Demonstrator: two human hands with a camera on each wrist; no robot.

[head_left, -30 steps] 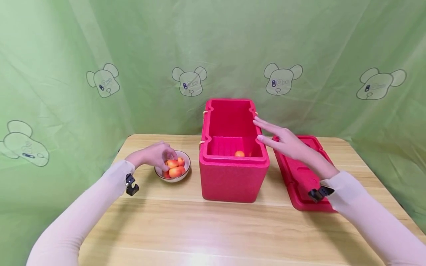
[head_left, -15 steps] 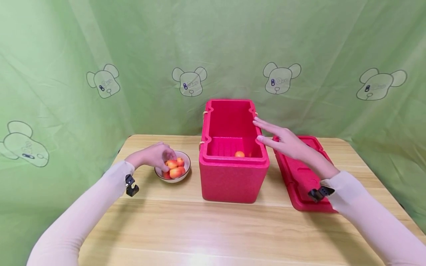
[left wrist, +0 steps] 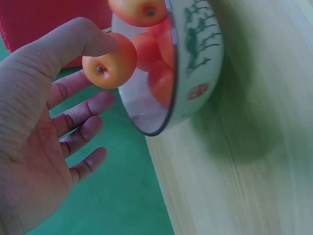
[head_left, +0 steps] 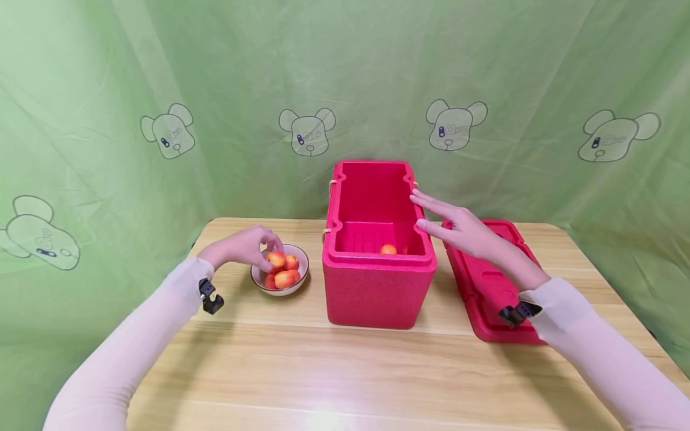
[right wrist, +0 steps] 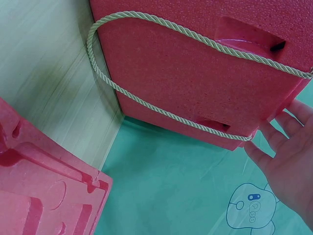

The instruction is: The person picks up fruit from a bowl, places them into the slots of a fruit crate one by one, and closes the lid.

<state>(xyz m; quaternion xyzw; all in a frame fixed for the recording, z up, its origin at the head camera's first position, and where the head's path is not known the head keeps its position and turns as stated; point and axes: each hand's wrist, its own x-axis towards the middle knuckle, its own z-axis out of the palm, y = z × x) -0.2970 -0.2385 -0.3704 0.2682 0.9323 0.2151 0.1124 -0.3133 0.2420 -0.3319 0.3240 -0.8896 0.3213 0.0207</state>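
Fruit point(left wrist: 113, 71), round and orange, sits pinched between the thumb and fingers of the person's left hand point(head_left: 247, 246), at the mouth of a white bowl point(left wrist: 205, 73) holding other fruits point(head_left: 286, 279); the right hand point(head_left: 465, 229), fingers straight and spread wide, touches the right rim of an uncovered red box point(head_left: 379, 293) (I spot one orange piece point(head_left: 388, 249) down inside); a red lid point(head_left: 498, 287) lies right of it on the counter point(head_left: 259, 374).
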